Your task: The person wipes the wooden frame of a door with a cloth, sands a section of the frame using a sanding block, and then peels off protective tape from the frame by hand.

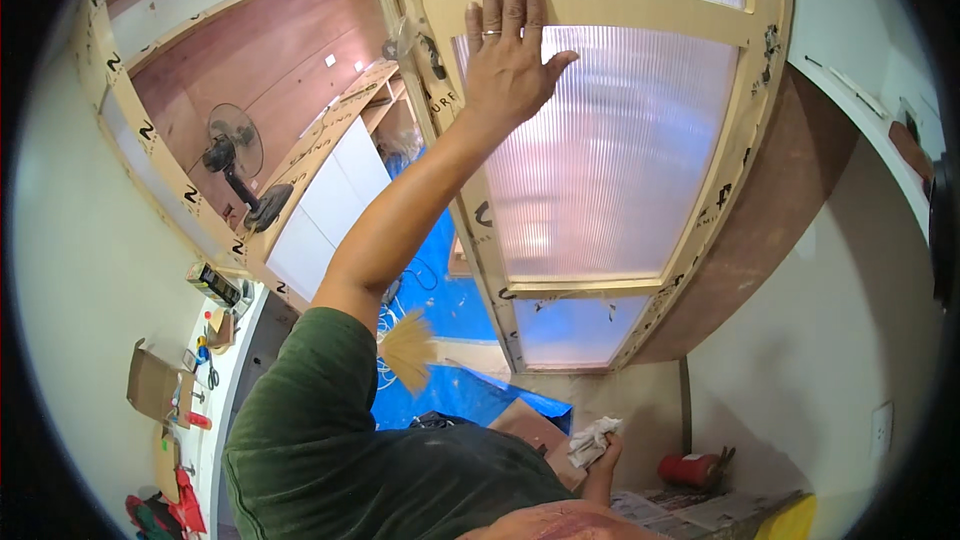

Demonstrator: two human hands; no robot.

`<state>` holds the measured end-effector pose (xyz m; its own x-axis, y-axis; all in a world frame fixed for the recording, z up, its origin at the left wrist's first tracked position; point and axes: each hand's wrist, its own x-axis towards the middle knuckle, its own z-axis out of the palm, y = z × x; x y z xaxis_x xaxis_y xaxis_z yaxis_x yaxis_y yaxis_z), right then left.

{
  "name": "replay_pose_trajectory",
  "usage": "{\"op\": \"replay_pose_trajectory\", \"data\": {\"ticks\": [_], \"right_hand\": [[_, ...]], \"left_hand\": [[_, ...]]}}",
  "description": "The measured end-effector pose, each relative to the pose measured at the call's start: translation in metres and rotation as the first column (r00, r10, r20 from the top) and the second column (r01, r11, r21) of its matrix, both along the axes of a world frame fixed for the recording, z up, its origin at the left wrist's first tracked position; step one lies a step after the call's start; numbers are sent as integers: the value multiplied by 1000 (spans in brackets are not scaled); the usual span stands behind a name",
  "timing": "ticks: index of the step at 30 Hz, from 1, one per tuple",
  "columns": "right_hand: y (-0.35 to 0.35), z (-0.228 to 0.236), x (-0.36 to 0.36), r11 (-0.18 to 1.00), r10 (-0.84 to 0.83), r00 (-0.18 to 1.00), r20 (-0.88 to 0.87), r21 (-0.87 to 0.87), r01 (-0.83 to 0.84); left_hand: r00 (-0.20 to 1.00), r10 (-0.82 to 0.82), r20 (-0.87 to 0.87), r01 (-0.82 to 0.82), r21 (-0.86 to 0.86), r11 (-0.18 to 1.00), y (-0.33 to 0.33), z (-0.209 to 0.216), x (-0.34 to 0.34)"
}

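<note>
Blue sheeting lies mid-frame. Upper centre, I rest the left hand, fingers fanned, on the framed ribbed panel; lower right, the right hand clenches a rag. Probably wiping; next calls for raising it.

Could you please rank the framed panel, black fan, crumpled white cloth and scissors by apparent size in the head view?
Largest to smallest:
1. Framed panel
2. Black fan
3. Crumpled white cloth
4. Scissors
</note>
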<state>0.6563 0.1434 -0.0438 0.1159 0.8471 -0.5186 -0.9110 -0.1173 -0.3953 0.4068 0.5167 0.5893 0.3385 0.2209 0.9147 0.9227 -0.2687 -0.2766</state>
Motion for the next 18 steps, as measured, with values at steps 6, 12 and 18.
{"op": "replay_pose_trajectory", "data": {"ticks": [6,12,18], "right_hand": [[-14,3,-4,997,-67,995,-76,-36,64],[-33,22,-26,991,-125,992,-32,-41,124],[-53,106,-53,962,-234,921,312,209,174]], "left_hand": [[998,25,-55,-26,-12,1000,-5,-9,-46],[992,-23,-126,21,-24,1000,-25,-1,-75],[988,-44,-148,42,-17,999,-1,6,-86]]}}
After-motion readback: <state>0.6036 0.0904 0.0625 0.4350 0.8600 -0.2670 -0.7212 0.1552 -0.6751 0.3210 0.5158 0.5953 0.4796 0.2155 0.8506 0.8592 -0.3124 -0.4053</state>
